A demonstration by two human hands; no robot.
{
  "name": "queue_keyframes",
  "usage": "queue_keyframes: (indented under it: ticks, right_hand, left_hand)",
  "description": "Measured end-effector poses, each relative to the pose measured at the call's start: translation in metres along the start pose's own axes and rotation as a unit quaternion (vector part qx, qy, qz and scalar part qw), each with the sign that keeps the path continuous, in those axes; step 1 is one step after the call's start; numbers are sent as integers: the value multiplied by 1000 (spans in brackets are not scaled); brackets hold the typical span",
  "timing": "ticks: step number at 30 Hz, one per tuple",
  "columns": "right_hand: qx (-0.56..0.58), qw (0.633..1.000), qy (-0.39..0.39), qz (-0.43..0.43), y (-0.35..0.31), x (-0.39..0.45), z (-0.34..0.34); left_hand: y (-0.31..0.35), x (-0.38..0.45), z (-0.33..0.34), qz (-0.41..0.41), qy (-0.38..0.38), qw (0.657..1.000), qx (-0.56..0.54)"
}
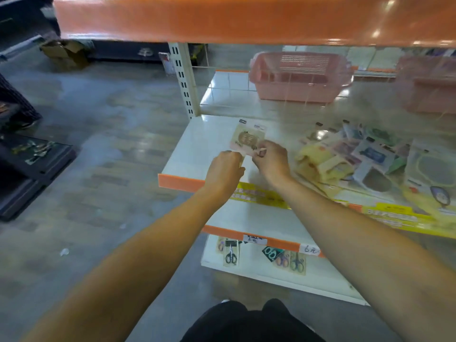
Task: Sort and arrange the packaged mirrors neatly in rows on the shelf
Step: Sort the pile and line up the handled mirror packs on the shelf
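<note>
A small packaged mirror, pinkish card with a brown round picture, is held flat just above the left part of the white shelf. My left hand grips its near left corner and my right hand pinches its near right edge. A loose heap of packaged mirrors, yellow, pink, blue and green, lies jumbled on the right half of the same shelf, apart from the one I hold. A larger yellow pack with a round mirror lies at the far right.
An orange shelf board overhangs close above. Two pink plastic baskets stand behind the back panel. An upright slotted post marks the shelf's left end. Packaged scissors hang on the lower shelf. Dark display racks stand on the floor at left.
</note>
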State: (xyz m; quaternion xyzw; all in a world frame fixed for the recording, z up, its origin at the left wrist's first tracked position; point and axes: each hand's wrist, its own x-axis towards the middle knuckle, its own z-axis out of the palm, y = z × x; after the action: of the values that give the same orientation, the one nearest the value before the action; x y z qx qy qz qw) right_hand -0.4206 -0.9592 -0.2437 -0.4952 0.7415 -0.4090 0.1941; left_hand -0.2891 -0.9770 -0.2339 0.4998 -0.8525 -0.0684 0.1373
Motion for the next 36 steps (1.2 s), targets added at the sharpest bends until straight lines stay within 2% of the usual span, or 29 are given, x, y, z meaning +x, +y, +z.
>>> queue_keyframes:
  ticks: [4,10,13,16,19,22,27,30,36]
  right_hand:
    - [23,999,-32,34,-20,12,42]
    - [42,996,-78,22,-41,24,79]
    - [23,994,-103,15,-45,28,87]
    - [-17,995,-102,-7,-41,26,85]
    - [-85,993,-79,-34,-31,21,78]
    - [-146,987,-53,-43,-22,20,63]
    - [-194,979,-15,-53,-13,14,26]
    - [-219,974,23,-46,3,7,-11]
    - [-243,964,104,21,44,-14,-84]
  left_hand:
    - [-45,10,-2,-20,-19,1000,0]
    - [-89,24,0,-99,-29,994,-44]
    - [-101,34,7,-130,-19,988,-79]
    - [-108,45,13,-125,-14,990,-60]
    - [-106,55,13,-110,-25,993,20]
    - [-89,58,12,-66,-30,996,53]
    - [-41,61,7,25,20,999,12]
    - [0,69,3,57,8,998,6]
    - [78,75,15,133,-21,990,-36]
